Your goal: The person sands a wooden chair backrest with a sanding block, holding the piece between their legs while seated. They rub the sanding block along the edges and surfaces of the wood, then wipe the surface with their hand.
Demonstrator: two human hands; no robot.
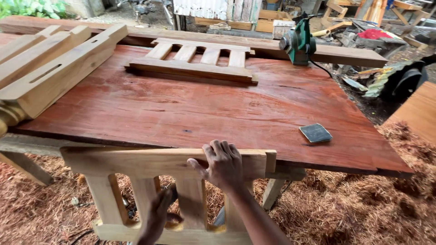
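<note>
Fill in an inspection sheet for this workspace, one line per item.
Surface: reddish-brown wooden slab tabletop, bare in the middle.
Job's things: pale wooden slatted frame upright against the table's near edge.
Clutter: second pale slatted frame, pale mortised wooden posts, dark square sanding pad, green power planer.
Grippers: right hand grips the frame's top rail; left hand between its slats.
Cables: black cord from the planer.
Surroundings: reddish wood shavings, stacked timber behind.

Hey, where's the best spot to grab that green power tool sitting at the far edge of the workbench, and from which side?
Take the green power tool by its dark top handle, coming from above. Its body sits low on the plank, and its cord trails off the right side, so avoid that side.
</note>
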